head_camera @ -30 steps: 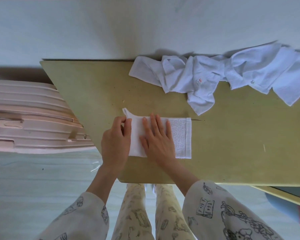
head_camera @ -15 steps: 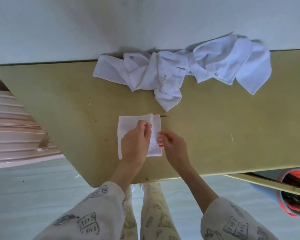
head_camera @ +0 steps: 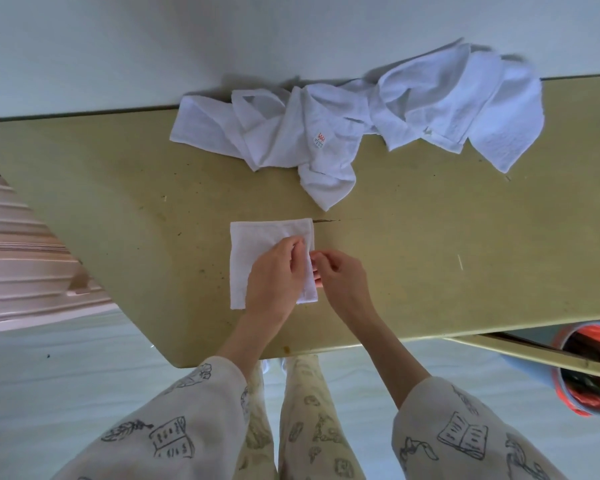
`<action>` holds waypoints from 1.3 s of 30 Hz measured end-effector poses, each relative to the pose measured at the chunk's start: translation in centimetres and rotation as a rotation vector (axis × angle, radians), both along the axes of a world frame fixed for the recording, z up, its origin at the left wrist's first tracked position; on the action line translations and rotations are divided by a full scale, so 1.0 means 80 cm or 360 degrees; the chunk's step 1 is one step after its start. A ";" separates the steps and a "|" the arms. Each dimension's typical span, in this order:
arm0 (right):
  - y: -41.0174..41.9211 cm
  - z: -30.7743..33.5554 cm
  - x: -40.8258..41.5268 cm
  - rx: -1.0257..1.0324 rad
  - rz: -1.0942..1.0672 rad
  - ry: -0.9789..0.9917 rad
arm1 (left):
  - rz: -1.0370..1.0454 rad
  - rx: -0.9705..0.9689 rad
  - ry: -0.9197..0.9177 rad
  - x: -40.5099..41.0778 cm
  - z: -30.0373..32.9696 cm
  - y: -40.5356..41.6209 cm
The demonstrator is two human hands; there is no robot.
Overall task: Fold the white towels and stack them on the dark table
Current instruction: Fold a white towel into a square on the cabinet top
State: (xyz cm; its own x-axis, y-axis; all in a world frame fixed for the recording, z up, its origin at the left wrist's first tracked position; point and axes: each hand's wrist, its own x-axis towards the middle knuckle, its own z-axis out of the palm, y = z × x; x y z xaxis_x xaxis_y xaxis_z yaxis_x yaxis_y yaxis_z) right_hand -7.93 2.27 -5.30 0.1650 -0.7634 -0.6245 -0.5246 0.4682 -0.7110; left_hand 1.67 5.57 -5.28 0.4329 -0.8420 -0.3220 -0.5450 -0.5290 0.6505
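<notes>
A small white towel (head_camera: 257, 244), folded into a square, lies on the olive table (head_camera: 430, 254) near its front edge. My left hand (head_camera: 276, 277) rests on the square's right half, its fingers curled over the right edge. My right hand (head_camera: 342, 277) sits just beside that same edge, and its curled fingertips pinch the layers there. Two crumpled white towels lie along the table's far edge: one with a red label (head_camera: 284, 140) at the centre and another (head_camera: 465, 105) to the right.
A pink ribbed suitcase (head_camera: 21, 265) stands to the left of the table. Lower right is a blue bin with a red liner (head_camera: 589, 372), with a loose wooden strip (head_camera: 534, 353) across it. A pale wall runs behind the table.
The towel went from a long rectangle to a square: my left hand carried its left end over to the right edge. My right hand slid off the top to that edge.
</notes>
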 end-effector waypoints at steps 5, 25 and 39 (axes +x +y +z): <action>-0.001 0.003 0.004 -0.0005 -0.0003 0.0028 | -0.0129 -0.0313 -0.0085 0.017 -0.015 0.034; -0.014 -0.008 0.007 -0.0008 0.0099 0.0177 | -0.0506 -0.0277 -0.0738 0.043 -0.038 0.080; -0.020 -0.007 0.015 -0.0184 0.0256 0.0338 | -0.0760 0.0062 -0.0772 0.050 -0.057 0.065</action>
